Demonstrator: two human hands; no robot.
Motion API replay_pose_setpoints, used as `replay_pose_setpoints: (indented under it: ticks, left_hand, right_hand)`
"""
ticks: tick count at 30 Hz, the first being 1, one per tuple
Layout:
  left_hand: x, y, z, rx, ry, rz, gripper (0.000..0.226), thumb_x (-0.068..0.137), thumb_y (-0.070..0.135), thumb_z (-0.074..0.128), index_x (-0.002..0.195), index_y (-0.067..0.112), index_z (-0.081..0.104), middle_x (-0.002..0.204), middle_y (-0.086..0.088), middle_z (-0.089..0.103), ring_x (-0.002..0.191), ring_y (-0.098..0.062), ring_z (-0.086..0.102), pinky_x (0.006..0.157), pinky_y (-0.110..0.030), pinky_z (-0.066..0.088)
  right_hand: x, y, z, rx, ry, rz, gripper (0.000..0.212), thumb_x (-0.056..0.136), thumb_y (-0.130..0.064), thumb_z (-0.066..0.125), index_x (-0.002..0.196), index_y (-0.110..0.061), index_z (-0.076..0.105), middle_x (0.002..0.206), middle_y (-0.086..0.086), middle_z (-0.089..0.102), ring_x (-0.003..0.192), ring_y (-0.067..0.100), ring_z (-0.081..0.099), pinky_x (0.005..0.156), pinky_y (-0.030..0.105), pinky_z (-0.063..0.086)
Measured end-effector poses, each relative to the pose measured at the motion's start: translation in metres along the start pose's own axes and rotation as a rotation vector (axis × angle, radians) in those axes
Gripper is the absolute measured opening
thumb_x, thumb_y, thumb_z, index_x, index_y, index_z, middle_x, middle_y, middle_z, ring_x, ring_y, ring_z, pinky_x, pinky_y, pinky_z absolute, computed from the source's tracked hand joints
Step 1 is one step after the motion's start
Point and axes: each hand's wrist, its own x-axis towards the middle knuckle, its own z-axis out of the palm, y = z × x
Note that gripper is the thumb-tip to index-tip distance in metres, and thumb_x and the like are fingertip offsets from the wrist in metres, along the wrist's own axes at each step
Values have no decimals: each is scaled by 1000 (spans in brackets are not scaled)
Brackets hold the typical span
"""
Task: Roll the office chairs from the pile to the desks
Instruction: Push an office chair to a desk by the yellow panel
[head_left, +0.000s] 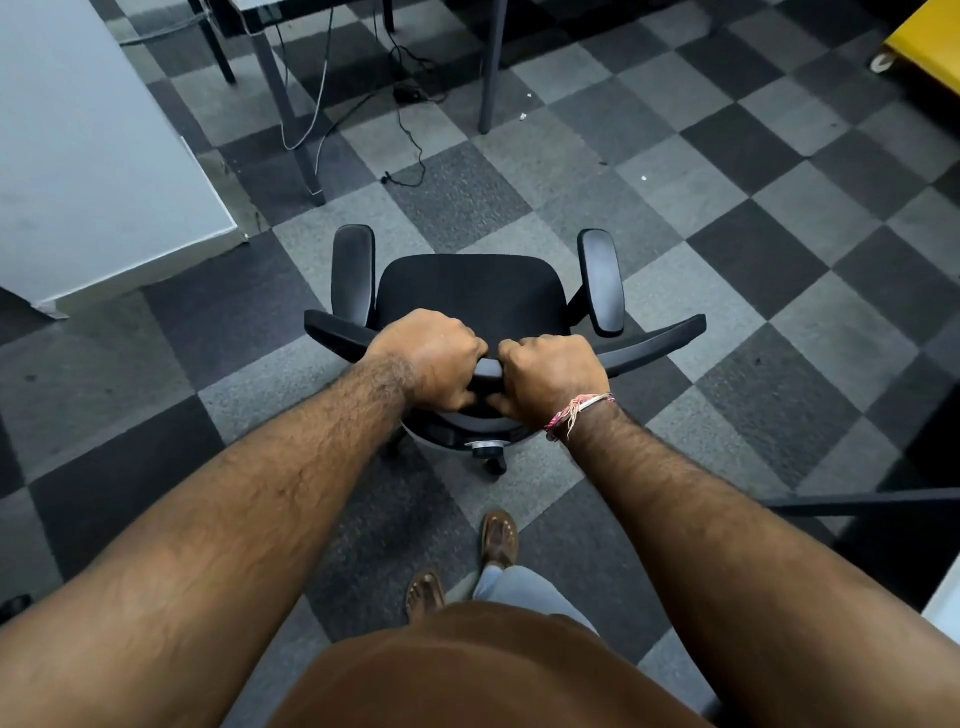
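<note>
Both fists are closed side by side on the top edge of the black office chair's (470, 291) backrest, left hand (431, 358) just beside right hand (550, 379), the chair standing on checkered carpet (727, 234) near a white desk (93, 156) at far left.

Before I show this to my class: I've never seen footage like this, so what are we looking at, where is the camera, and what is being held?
This is one picture from a camera worn on a person's head, looking down at their own arms. The left hand and right hand both grip the top edge of a black office chair, side by side. The chair stands on checkered carpet tiles. A white desk is at the left; cables lie under the desks ahead.
</note>
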Motion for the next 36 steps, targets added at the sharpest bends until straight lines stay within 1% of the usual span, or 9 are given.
replay_pose_setpoints:
  ticks: [5, 8, 11, 15, 20, 25, 30, 36]
  left_hand:
    - [26, -6, -4, -7, 16, 20, 33, 88, 60, 57, 89, 29, 48, 86, 11, 54, 84, -18, 63, 70, -35, 51]
    - [56, -15, -8, -17, 28, 36, 32, 87, 62, 58, 89, 30, 52, 90, 11, 64, 84, -17, 65, 72, -36, 54]
    - [85, -23, -11, -9, 32, 28, 33, 85, 62, 59, 91, 30, 58, 92, 11, 67, 85, -17, 66, 71, -35, 53]
    - [138, -27, -23, -29, 63, 4, 30, 83, 59, 61, 89, 29, 57, 92, 9, 67, 83, -18, 66, 70, -35, 52]
    - [212, -33, -36, -29, 62, 27, 30, 80, 58, 62, 89, 30, 58, 91, 9, 68, 82, -21, 67, 70, -36, 53]
    - [294, -40, -58, 10, 42, 53, 36, 80, 64, 61, 91, 30, 60, 90, 9, 68, 80, -20, 67, 71, -39, 57]
    - [369, -48, -79, 24, 8, 60, 37, 79, 66, 61, 90, 30, 59, 87, 10, 66, 77, -18, 66, 71, -39, 58]
    - [460, -54, -97, 26, 29, 116, 38, 79, 68, 62, 88, 31, 59, 84, 12, 65, 73, -17, 64, 70, -38, 58]
  right_hand:
    - [9, 19, 7, -8, 8, 35, 48, 57, -58, 79, 67, -17, 57, 55, 0, 60, 47, 26, 60, 45, 24, 29]
    - [22, 39, 14, 2, 13, 76, 46, 59, -59, 76, 66, -18, 57, 56, -1, 61, 48, 26, 61, 46, 25, 31]
    - [36, 59, 20, -6, 5, 117, 45, 61, -61, 73, 68, -20, 56, 59, -2, 62, 51, 24, 62, 47, 25, 31]
    - [57, 103, 30, -18, -2, 196, 44, 56, -57, 76, 65, -19, 56, 56, -2, 61, 48, 25, 61, 47, 24, 29]
    - [82, 164, 45, -31, 1, 268, 44, 52, -56, 77, 62, -19, 56, 53, -2, 59, 46, 24, 60, 47, 23, 26]
    - [110, 231, 58, -29, -13, 320, 42, 56, -54, 77, 64, -19, 57, 56, -1, 61, 48, 25, 61, 48, 24, 27]
    - [139, 293, 69, -30, -30, 362, 40, 58, -54, 75, 65, -19, 56, 56, -2, 61, 48, 23, 60, 47, 24, 29]
    - [168, 370, 83, -25, -67, 411, 39, 65, -55, 72, 68, -19, 57, 59, -2, 62, 51, 23, 61, 48, 25, 31]
